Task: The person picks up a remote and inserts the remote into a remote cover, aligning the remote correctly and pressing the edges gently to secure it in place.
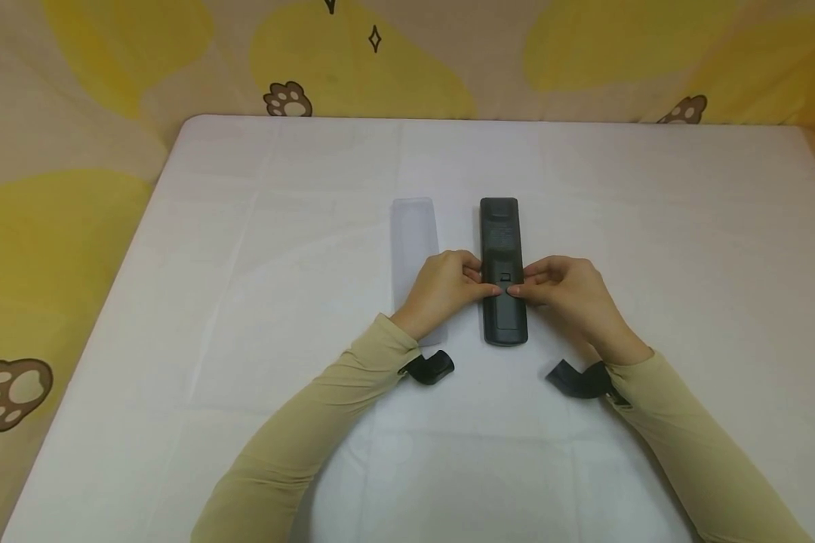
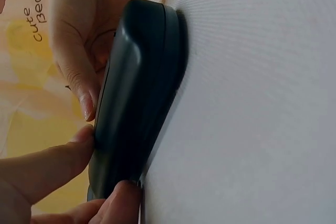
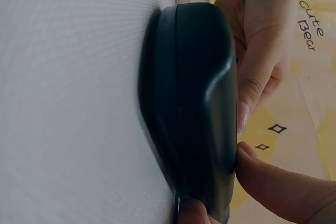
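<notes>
A black remote control [image 1: 501,234] lies back side up on the white table, its battery cover toward the person. From the left, my left hand [image 1: 443,285] grips its edge, thumb on the back and fingers at the side. My right hand [image 1: 573,298] does the same from the right. The thumbs almost meet just below a small latch [image 1: 505,277]. In the left wrist view the fingertips [image 2: 123,203] are at the lower edge of the remote. A clear plastic case [image 1: 414,234] lies to the left, partly hidden by my left hand and wrist.
The white table [image 1: 299,226] reaches back to a yellow cloth [image 1: 394,68] with paw prints. Black straps [image 1: 431,367] stick out from both wrists over the tabletop.
</notes>
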Demonstrator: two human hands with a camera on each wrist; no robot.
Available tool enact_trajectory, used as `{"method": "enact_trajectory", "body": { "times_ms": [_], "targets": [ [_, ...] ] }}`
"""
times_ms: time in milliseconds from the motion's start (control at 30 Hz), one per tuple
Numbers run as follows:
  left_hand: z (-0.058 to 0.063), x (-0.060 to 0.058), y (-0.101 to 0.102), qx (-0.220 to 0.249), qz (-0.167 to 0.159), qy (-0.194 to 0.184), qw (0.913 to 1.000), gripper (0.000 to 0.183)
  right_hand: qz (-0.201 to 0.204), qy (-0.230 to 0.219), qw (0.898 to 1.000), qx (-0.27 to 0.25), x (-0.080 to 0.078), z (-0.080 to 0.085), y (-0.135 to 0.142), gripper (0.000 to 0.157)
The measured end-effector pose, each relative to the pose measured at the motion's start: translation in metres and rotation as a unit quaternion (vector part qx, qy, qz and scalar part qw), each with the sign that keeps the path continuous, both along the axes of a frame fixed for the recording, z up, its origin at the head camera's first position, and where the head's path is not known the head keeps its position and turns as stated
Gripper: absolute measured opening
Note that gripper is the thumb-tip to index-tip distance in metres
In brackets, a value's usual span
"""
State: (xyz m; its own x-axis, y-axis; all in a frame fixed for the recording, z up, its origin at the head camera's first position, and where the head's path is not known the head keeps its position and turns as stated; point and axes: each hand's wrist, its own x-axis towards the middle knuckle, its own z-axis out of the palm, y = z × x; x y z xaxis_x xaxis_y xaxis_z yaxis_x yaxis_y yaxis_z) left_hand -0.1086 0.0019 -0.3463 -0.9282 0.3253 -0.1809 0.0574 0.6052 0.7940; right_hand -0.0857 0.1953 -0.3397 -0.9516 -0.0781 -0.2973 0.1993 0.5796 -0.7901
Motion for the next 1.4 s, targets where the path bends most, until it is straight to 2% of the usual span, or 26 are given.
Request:
{"method": "enact_trajectory", "body": {
  "times_ms": [400, 767, 900, 1100, 1267, 1400],
  "targets": [
    [-0.001, 0.0, -0.001, 0.0, 0.001, 0.003, 1.0, 0.034, 0.009, 0.012, 1.0, 0.021, 0.0, 0.001, 0.0, 0.04],
    [0.006, -0.006, -0.012, 0.038, -0.013, -0.021, 0.999, 0.027, 0.009, 0.028, 0.999, 0.021, 0.0, 0.001, 0.002, 0.038],
    [0.01, -0.006, -0.017, 0.056, -0.013, -0.042, 0.9975, 0.025, 0.007, 0.039, 0.999, 0.018, 0.0, 0.001, 0.002, 0.036],
    [0.011, -0.002, -0.033, 0.099, 0.007, -0.08, 0.9918, 0.019, 0.007, 0.058, 0.998, 0.017, 0.001, 0.004, -0.002, 0.033],
    [0.009, 0.002, -0.056, 0.117, 0.039, -0.083, 0.9889, 0.016, 0.022, 0.053, 0.998, -0.015, 0.002, 0.01, -0.01, 0.03],
    [0.01, 0.004, -0.075, 0.112, 0.061, -0.085, 0.9882, 0.015, 0.039, 0.04, 0.998, -0.039, 0.003, 0.012, -0.019, 0.027]
  ]
}}
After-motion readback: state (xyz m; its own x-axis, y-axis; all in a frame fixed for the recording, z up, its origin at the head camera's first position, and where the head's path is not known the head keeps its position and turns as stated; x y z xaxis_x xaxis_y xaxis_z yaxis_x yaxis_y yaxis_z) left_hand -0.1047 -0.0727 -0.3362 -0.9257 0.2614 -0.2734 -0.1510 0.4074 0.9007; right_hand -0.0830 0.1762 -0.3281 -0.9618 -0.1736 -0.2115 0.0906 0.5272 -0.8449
